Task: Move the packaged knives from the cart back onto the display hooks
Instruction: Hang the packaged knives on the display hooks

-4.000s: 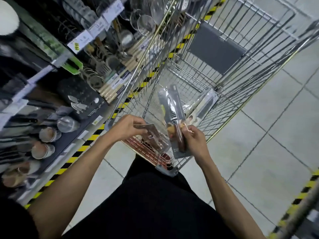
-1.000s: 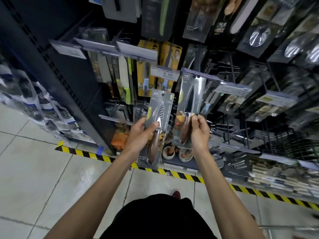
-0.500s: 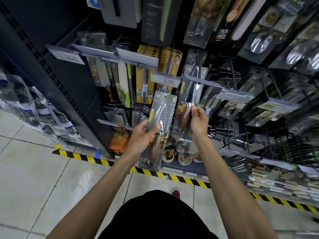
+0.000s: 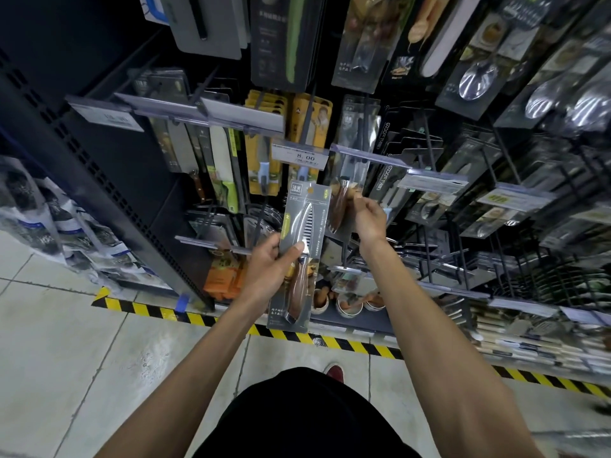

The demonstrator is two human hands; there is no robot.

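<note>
Since 0.5 s ago the right hand (image 4: 368,216) has gone up and in toward the rack, carrying the second packaged knife (image 4: 338,206) w/ it; 4 s back both packs were over the cart. By contrast the left hand (image 4: 264,269) has barely shifted.

Hands apart. The left hand is clamped on the grey-carded packaged knife (image 4: 301,239) — dimpled steel blade, brown wooden handle. Thumb lies across the front near the blade base, fingers behind. Pack upright, held out in front of the lower hooks. The right hand's fingertips (image 4: 356,197) are at the right edge of the second pack, of which only a brown wooden handle reads clearly; rest is motion-smeared. Can't tell if they pinch it or only touch it, nor whether its top sits on a hook.

In the way: clear plastic price strip (image 4: 367,155) at the hook ends crosses in front of the second pack's top. White price tag reading 8.00 (image 4: 300,156) sits just above the top of the left-hand pack. Black wire hooks (image 4: 307,120) jut out toward the camera across this bay.

Around — yellow-carded utensil packs (image 4: 264,150) behind the tag; green-handled knife (image 4: 228,190) to the left; steel ladles in black cards (image 4: 476,81) upper right; small bowls (image 4: 350,309) on the bottom shelf; yellow-black hazard tape (image 4: 330,340) on the grey tile floor (image 4: 66,342); red shoe tip (image 4: 334,372) below.
</note>
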